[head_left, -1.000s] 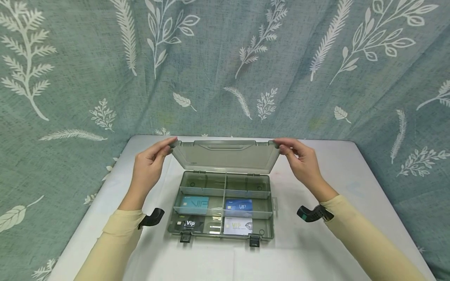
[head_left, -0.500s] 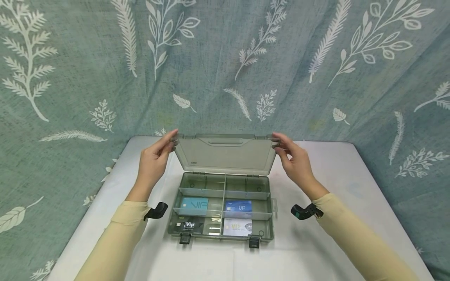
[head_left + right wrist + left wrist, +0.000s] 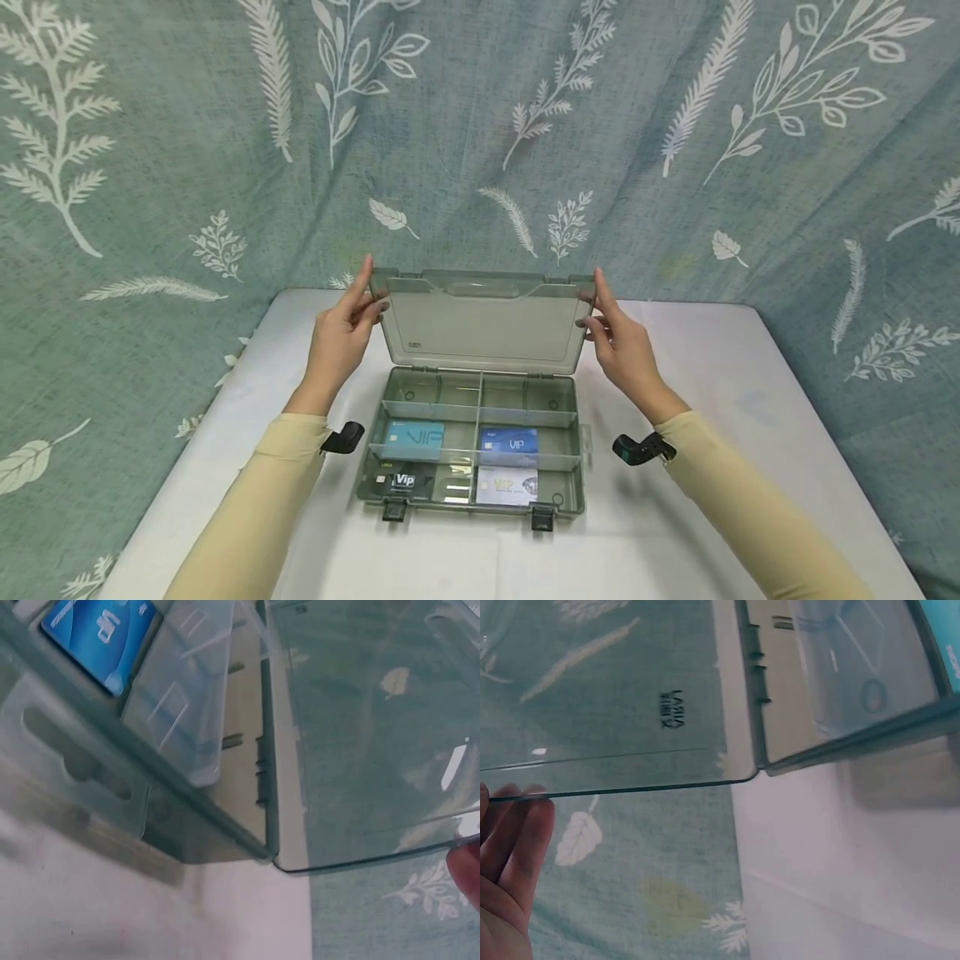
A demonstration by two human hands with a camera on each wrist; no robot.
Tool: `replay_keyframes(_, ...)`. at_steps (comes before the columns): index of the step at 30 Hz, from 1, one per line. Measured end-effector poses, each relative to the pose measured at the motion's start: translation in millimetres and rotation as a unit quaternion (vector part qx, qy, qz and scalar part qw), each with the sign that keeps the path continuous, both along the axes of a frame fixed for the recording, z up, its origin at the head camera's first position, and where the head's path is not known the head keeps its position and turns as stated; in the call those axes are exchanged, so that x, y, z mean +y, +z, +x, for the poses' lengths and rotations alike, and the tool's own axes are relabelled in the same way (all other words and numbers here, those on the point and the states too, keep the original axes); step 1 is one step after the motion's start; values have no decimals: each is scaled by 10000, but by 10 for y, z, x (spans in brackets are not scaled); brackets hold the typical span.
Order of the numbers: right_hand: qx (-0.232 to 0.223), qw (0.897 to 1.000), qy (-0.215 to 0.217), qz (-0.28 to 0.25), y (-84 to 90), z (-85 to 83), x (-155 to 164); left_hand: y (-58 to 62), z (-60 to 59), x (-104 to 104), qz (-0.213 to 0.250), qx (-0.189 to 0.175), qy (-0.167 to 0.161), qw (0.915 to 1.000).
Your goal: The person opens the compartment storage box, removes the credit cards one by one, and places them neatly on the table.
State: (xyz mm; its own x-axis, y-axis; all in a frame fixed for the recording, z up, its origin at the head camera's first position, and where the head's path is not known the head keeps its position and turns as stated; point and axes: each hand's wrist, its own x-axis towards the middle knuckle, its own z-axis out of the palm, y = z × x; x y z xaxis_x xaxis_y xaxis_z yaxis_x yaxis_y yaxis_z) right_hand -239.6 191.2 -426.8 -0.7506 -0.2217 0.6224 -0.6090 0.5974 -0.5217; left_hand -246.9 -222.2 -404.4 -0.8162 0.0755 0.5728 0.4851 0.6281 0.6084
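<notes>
step: lid swing, mid-way | left hand (image 3: 341, 333) and right hand (image 3: 621, 342) pinch far corners of clear lid (image 3: 483, 321); lid near upright over organizer box (image 3: 472, 442) on table (image 3: 712, 367) | next: even pull from both hands; hinge could twist

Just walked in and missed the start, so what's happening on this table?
A person in cream sleeves holds the clear grey hinged lid of a translucent plastic organiser box by its two upper corners, left hand on one, right hand on the other. The lid stands raised, roughly upright. Inside, four VIP cards lie in the near compartments: teal, blue, black and white. The back compartments look empty. The box sits on a white table.
</notes>
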Motion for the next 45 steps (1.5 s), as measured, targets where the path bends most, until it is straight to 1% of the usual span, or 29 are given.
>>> replay_keyframes(4,-126,9999,-23,9,-57,-21,14,-62,-50,-3,39,-197,14,9998)
replay_keyframes(10,-748,9972,-3,-66,-211,-52,20,-188,-106,-32,-74,-583,96,9982)
replay_keyframes(13,-969,9953,-50,-23,-294,-52,17,-255,-128,-45,-115,-691,97,9975)
replay_keyframes(19,-1100,9938,-150,-59,-389,-45,-5,-357,-180,-49,-166,-752,139,9969)
replay_keyframes(24,-1234,9923,-60,36,-445,-32,-9,-439,-205,-57,-279,-908,210,9953)
replay_keyframes(29,-1451,9893,40,142,-501,-37,1,-491,-197,-61,-324,-1182,128,9924)
replay_keyframes(33,-1714,9849,93,213,-551,-48,9,-544,-195,-80,-545,-1307,65,9899)
replay_keyframes(36,-1781,9835,205,257,-589,-55,16,-585,-204,-96,-713,-1393,36,9877)
replay_keyframes(41,-1797,9819,288,518,-641,-53,28,-633,-202,-129,-898,-1542,-43,9839)
replay_keyframes(45,-1929,9793,216,573,-653,-37,25,-660,-193,-157,-1047,-1816,-156,9777)
